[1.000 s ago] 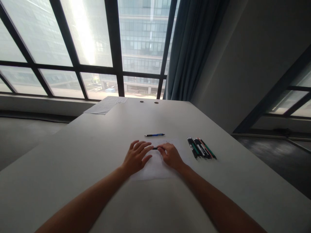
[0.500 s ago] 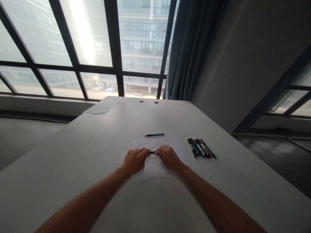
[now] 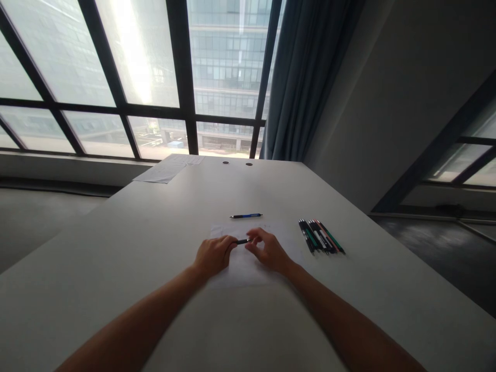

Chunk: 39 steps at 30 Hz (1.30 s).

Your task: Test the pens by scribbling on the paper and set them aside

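Observation:
My left hand [image 3: 213, 254] is curled around one end of a dark pen [image 3: 243, 241], and my right hand [image 3: 267, 250] pinches its other end with the fingertips. Both hands hover over a white sheet of paper [image 3: 248, 268] lying on the grey table [image 3: 155, 243]. Only a short dark stretch of the pen shows between the hands. A blue pen [image 3: 247, 215] lies crosswise just beyond the sheet.
A row of several pens [image 3: 321, 236] lies to the right of the sheet. Loose papers [image 3: 167, 168] sit at the table's far left corner, near two cable holes [image 3: 237, 163]. Beyond are a large window and a blue curtain.
My left hand went from lying flat with spread fingers to closing around the pen's end. Both hands drew slightly nearer to me, and my right fingers have loosened to a fingertip pinch.

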Motion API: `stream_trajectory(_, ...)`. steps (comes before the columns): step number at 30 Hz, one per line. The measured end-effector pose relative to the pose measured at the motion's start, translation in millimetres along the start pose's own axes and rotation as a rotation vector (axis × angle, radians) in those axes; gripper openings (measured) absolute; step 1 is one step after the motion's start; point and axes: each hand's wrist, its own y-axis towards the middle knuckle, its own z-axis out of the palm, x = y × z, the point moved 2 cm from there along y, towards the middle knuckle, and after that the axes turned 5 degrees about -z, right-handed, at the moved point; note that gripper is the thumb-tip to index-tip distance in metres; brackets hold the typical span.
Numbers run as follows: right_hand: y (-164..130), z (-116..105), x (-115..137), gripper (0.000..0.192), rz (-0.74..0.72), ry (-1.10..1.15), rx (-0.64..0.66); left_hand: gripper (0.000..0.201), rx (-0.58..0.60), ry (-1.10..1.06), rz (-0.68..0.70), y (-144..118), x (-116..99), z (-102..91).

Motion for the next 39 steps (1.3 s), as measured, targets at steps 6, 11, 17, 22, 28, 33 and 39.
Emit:
stream_trajectory(6, 0, -1, -1, 0.02, 0.04, 0.028, -0.03, 0.026, 0.007, 0.004, -0.023, 0, 2, 1.3)
stream_trajectory(11, 1, -1, -3, 0.015, 0.068, 0.044, -0.04, 0.025, 0.025, -0.002, -0.038, 1, 3, 2.1)
stream_trajectory(17, 2, 0, -5, 0.017, 0.153, 0.091, -0.043, 0.025, 0.042, -0.027, -0.06, 0, 3, 4.1)
stream_trajectory(22, 3, -4, -5, 0.008, 0.106, 0.076, -0.136, 0.024, 0.049, -0.044, -0.099, 0, 4, 4.9)
stream_trajectory(28, 3, 1, -10, 0.023, 0.175, 0.133, -0.071, 0.025, 0.034, -0.076, -0.104, 1, 3, 3.2)
stream_trajectory(33, 3, 0, -15, 0.015, 0.161, 0.152, -0.113, 0.025, 0.049, -0.059, -0.123, 1, 3, 4.0)
stream_trajectory(39, 9, -32, -41, 0.014, 0.16, -0.095, -0.149, 0.022, 0.068, -0.043, -0.152, 1, 3, 6.0)
